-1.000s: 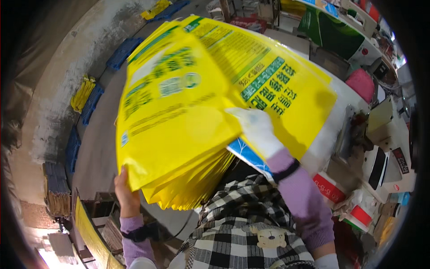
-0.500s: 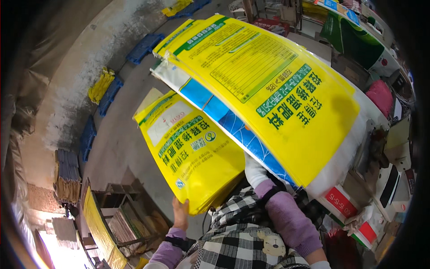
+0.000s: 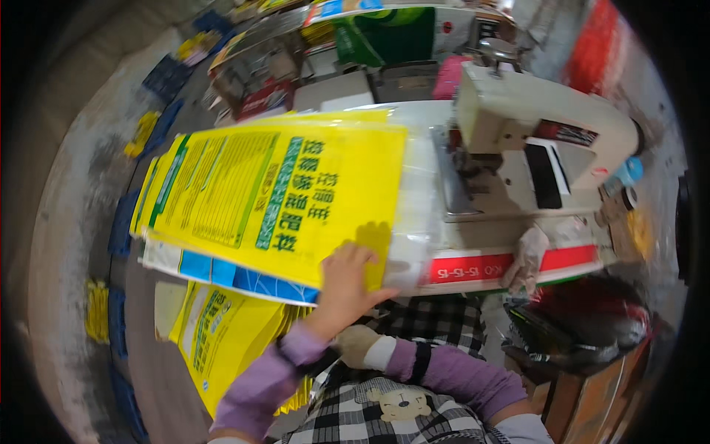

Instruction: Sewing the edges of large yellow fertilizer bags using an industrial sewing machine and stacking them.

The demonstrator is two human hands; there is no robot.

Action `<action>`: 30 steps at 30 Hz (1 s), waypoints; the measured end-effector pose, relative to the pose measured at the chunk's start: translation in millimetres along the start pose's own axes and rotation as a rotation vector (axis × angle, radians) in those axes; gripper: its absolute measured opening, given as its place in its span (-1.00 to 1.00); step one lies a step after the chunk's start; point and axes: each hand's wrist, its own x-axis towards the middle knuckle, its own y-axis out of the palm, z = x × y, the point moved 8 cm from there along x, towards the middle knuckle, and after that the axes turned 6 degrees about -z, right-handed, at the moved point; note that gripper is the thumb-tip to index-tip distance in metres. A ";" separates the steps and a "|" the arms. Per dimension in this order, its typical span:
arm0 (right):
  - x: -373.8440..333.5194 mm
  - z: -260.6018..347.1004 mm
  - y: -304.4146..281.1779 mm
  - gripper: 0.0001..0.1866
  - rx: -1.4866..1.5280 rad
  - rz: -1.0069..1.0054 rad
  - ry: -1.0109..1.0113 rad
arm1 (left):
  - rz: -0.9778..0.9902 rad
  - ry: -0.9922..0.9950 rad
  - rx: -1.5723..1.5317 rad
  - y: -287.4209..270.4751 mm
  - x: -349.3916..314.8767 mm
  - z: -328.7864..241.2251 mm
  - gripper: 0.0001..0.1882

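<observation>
A stack of yellow printed plastic sacks (image 3: 296, 185) lies on the worktable, on top of white-and-blue sacks (image 3: 222, 270). My bare left hand (image 3: 346, 285) is open over the near edge of the yellow stack, its fingers spread at the top sack and casting a shadow on it. Below, a second bundle of yellow sacks (image 3: 222, 348) hangs tilted beside my lap. My right hand (image 3: 359, 346), in a pale glove, is close to my checked apron, just under the left wrist. Its fingers are mostly hidden.
A cream sewing machine (image 3: 547, 111) stands to the right, with a black-and-white flat object (image 3: 546, 174) on its bed. Crumpled pale cloth (image 3: 526, 259) hangs at the table's front edge. Blue pallets (image 3: 122, 229) line the left wall.
The view has swung right, bringing the sewing machine in. My left hand has left the lower bundle for the upper stack. My gloved right hand has come out from beneath the upper sacks.
</observation>
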 end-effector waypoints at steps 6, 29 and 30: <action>-96.9 -50.7 -131.3 -0.81 0.231 -0.359 0.263 | -0.056 0.040 -0.282 85.4 41.3 26.0 -0.73; -85.5 -122.7 -156.8 -0.58 0.845 -0.687 0.615 | 0.273 0.478 -0.277 35.3 -28.7 -21.2 -0.88; -79.6 -119.9 -153.5 -0.62 0.819 -0.634 0.607 | 0.353 0.386 -0.320 39.7 -29.1 -15.2 -0.87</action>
